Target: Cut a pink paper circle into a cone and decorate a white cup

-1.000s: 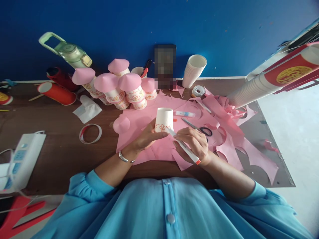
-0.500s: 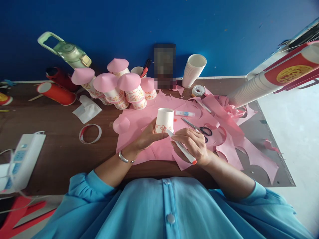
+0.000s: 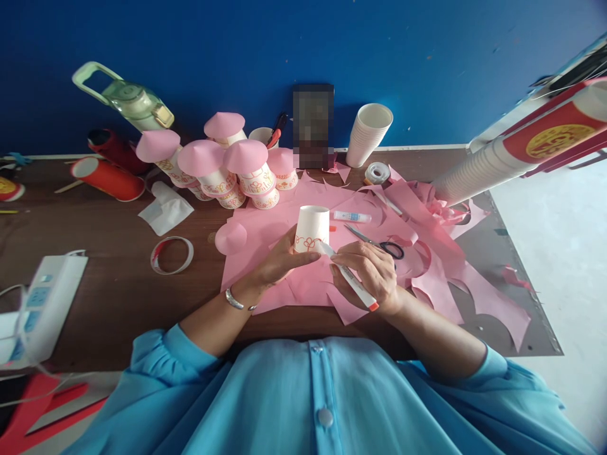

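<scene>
My left hand [image 3: 283,258] is closed around the lower side of a white paper cup [image 3: 313,222], which stands upside down with its base upward. Orange-red loops and a flower are drawn in a band near the cup's rim. In my right hand [image 3: 368,273] is a white marker [image 3: 359,291] with an orange end, gripped like a pen. Its tip touches or almost touches the drawn band on the cup's right side. Pink paper [image 3: 303,284] lies beneath both hands. A pair of scissors [image 3: 374,240] and a glue stick [image 3: 352,217] rest just beyond the right hand.
Several decorated cups with pink cone tops [image 3: 246,157] stand at the back left. A tape ring [image 3: 171,255], a tissue [image 3: 165,207] and a power strip [image 3: 54,309] lie left. Stacked white cups [image 3: 370,134] and a clear tape roll [image 3: 378,172] are at the back; a long cup stack [image 3: 484,167] leans right.
The marker and my right hand have shifted slightly right along the cup's drawn band. The cup has turned or moved a little in my left hand.
</scene>
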